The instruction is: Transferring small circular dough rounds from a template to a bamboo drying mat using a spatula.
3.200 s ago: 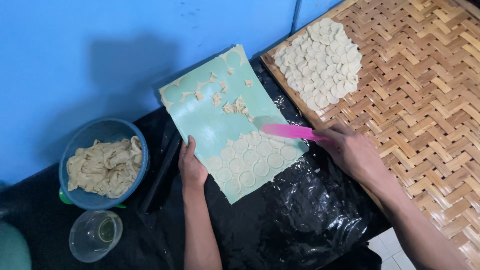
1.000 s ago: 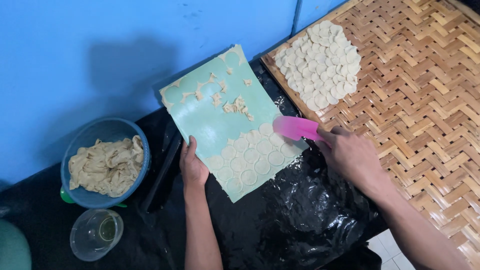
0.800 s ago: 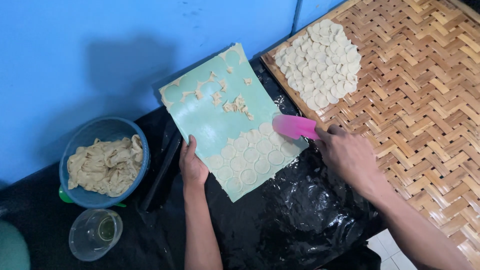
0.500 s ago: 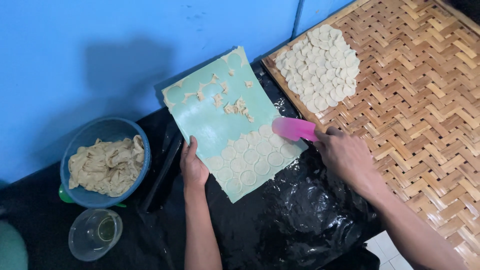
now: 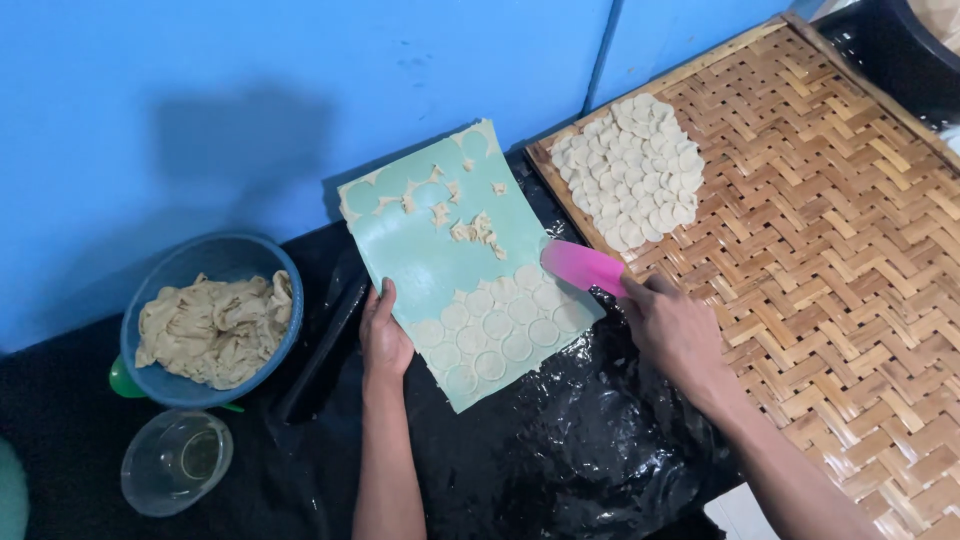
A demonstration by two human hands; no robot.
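Note:
A pale green mat (image 5: 435, 250) lies tilted on black plastic sheeting, its lower half covered with several small round dough discs (image 5: 500, 325) and its upper part with dough scraps (image 5: 470, 225). My left hand (image 5: 383, 335) presses on the mat's left edge. My right hand (image 5: 672, 325) grips a pink scraper (image 5: 582, 267), whose blade rests at the mat's right edge beside the discs. A large woven bamboo tray (image 5: 830, 260) lies to the right, with a heap of cut dough discs (image 5: 632, 170) at its far left corner.
A blue bowl (image 5: 160, 375) of crumpled dough trimmings stands at the left, a green object partly under it. A clear plastic cup (image 5: 175, 462) sits in front of the bowl. A blue wall (image 5: 250, 90) runs behind. Wrinkled black plastic (image 5: 560, 450) covers the surface.
The pink scraper went from edge-on over the discs to flat at the mat's right edge. My left hand stayed on the mat.

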